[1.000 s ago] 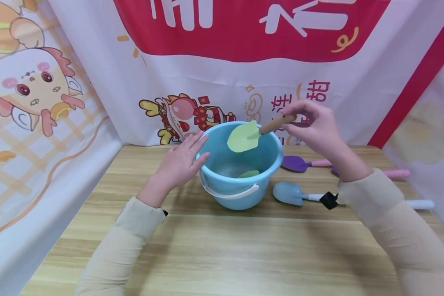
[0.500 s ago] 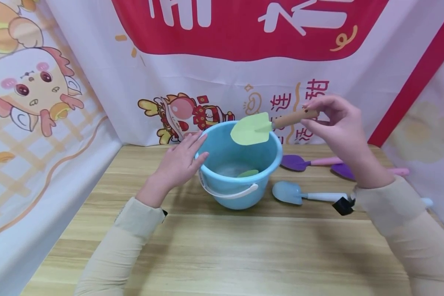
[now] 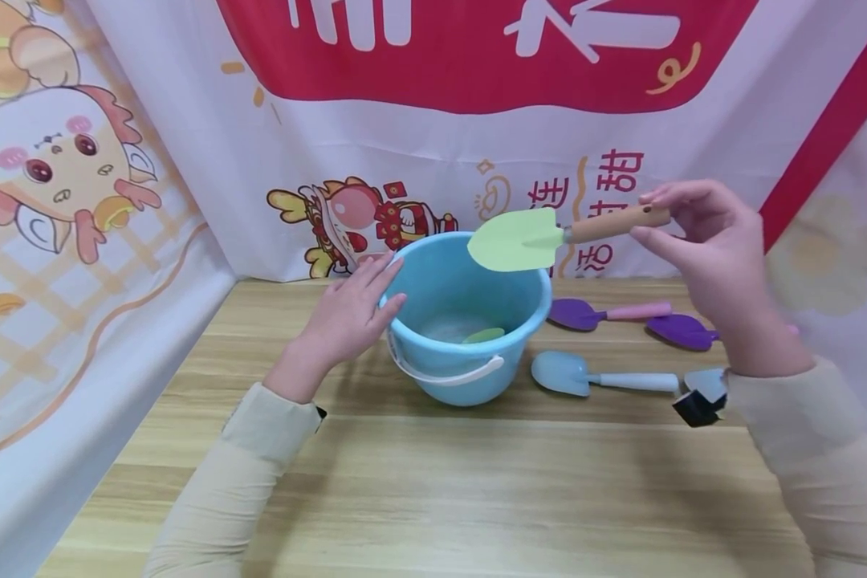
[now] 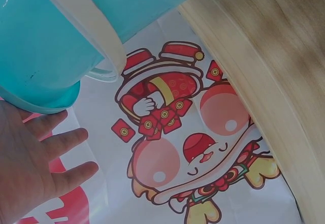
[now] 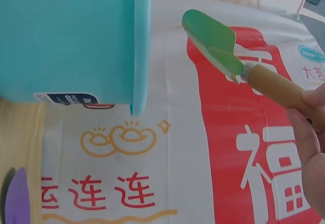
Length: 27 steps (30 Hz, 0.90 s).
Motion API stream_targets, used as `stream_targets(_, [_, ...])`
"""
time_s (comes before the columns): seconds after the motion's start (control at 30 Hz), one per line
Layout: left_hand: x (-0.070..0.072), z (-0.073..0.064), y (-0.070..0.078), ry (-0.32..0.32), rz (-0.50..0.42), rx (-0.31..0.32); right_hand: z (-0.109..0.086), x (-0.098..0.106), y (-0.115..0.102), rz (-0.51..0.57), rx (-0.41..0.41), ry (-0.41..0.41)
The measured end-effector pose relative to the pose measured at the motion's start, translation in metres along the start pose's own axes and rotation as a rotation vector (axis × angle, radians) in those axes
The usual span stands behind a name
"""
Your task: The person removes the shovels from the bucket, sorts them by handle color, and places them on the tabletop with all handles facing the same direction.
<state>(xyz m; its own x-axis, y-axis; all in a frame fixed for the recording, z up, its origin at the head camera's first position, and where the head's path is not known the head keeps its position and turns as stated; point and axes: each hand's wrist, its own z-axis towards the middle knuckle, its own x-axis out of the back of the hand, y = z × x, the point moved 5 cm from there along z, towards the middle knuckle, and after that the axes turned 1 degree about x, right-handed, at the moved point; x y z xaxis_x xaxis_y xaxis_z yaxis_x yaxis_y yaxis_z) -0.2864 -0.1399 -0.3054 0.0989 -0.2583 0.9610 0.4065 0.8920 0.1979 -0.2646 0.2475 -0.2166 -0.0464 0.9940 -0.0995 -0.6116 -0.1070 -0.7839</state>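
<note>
My right hand (image 3: 718, 241) pinches the end of the wooden handle of a green garden trowel (image 3: 516, 241). The trowel is held up, its blade above the right part of a light blue bucket (image 3: 462, 373). In the right wrist view the green blade (image 5: 213, 38) appears beyond the bucket's rim. My left hand (image 3: 350, 313) rests on the bucket's left rim with its fingers extended; the left wrist view shows those fingers (image 4: 66, 142) at the rim. Inside the bucket, part of another green blade (image 3: 486, 335) shows; the rest of it is hidden by the wall.
Right of the bucket lie two purple trowels, one (image 3: 576, 314) with a pink handle and another (image 3: 682, 331) partly behind my wrist. Nearer me lies a light blue trowel (image 3: 562, 373), with another light blue blade (image 3: 706, 383) by my sleeve. A printed cloth (image 3: 433, 144) hangs behind the wooden table (image 3: 433, 490).
My right hand has moved right and slightly up, lifting the green trowel from within the bucket's opening to above its rim. My left hand has stayed on the rim.
</note>
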Motion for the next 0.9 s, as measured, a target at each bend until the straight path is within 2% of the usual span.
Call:
stream_targets(0.1, [0.001,0.0,0.0,-0.002,0.001,0.0,-0.002,0.007,0.0,0.057,0.003,0.009])
stream_targets(0.37, [0.001,0.0,0.0,-0.01,-0.002,-0.001,-0.012,0.027,0.007,0.179,-0.05,0.014])
stream_targets(0.67, [0.0,0.001,-0.002,-0.002,-0.007,-0.001,-0.025,0.047,0.012,0.238,-0.081,0.013])
stream_targets(0.9, [-0.001,0.002,-0.003,0.001,-0.011,0.0,-0.036,0.064,0.02,0.351,-0.096,0.022])
